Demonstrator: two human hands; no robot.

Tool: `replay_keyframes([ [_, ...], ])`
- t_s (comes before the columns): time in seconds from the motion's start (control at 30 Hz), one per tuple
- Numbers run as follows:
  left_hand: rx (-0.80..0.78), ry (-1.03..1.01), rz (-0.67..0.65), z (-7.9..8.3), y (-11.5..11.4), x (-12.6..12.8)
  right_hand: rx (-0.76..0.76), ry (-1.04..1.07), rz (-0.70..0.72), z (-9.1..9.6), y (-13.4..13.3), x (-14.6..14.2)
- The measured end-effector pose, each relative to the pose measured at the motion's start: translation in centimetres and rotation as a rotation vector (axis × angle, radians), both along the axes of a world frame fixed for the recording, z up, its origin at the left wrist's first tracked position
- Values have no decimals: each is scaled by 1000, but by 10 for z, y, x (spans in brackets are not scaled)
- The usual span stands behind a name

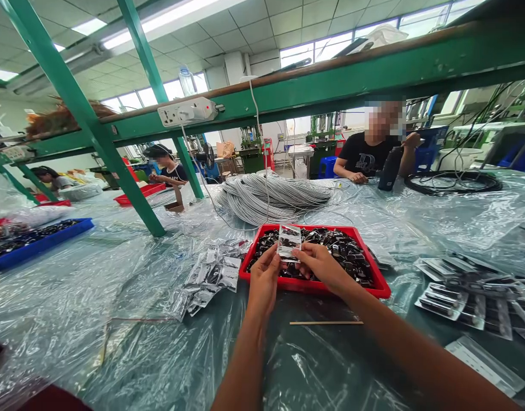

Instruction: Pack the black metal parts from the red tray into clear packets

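Observation:
A small clear plastic packet (289, 237) with dark pieces inside is held upright between my two hands. My left hand (265, 273) pinches its lower left edge. My right hand (321, 262) grips the lower right side, thumb across the front. Both hands are over the near side of a red tray (377, 288) heaped with small black shiny parts (348, 257). A pile of similar clear packets (213, 274) lies just left of the tray. In front of the tray a thin wooden stick (326, 323) rests on the plastic-covered table.
Coiled grey cable (275, 197) lies behind the tray. Stacked packs (472, 291) and a clear plastic tray (485, 362) are at right. A green shelf post (125, 182) stands left, near a blue tray (43, 242). Across the table sits a person (365, 154) beside a dark bottle (391, 168).

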State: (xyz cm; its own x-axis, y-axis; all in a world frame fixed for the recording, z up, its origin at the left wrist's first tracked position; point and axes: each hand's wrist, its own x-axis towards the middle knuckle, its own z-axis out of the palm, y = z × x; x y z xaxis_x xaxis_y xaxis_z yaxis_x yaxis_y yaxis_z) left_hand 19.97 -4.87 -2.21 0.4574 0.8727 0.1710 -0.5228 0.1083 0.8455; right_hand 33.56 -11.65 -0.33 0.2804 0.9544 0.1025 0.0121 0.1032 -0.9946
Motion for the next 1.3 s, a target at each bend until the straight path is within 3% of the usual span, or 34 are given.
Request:
replay_keyframes([
  [0.07,-10,-13,-15,2,0,-1,-66,94,117,-1,0,-4],
  [0.1,-4,9,2,2,-1,-1,-86,68,100,-1,0,-5],
  [0.23,106,208,213,3,-4,0,56,-415,-349,-2,-1,-10],
  [0.27,153,238,222,4,-5,-1,95,-528,-391,-1,-2,-10],
  [0.4,315,255,42,9,-1,-7,117,-708,-203,2,-4,-10],
  [0.47,351,306,50,11,5,-12,144,-736,-135,1,-4,-11],
  [0.53,354,387,199,12,15,-19,169,-728,-121,-2,-2,-12],
  [0.73,363,656,923,12,41,-50,236,-864,-269,-2,0,-2],
  [0.77,363,680,1015,13,44,-54,219,-916,-199,1,-4,0],
  [0.87,425,685,1195,15,45,-59,104,-1127,187,4,-26,-3],
  [0.93,516,674,1192,16,43,-57,-24,-1363,329,-5,-47,-15],
  [1.07,635,697,1085,17,39,-50,-171,-1720,257,-33,-92,-41],
  [1.13,689,693,1051,17,38,-43,-148,-1739,236,-38,-117,-42],
  [1.2,796,668,981,16,30,-30,-143,-1682,262,-31,-150,-33],
  [1.23,872,651,896,15,21,-22,-159,-1630,273,-25,-169,-27],
  [1.3,1056,618,596,9,-10,0,-246,-1494,243,-10,-213,-15],
])
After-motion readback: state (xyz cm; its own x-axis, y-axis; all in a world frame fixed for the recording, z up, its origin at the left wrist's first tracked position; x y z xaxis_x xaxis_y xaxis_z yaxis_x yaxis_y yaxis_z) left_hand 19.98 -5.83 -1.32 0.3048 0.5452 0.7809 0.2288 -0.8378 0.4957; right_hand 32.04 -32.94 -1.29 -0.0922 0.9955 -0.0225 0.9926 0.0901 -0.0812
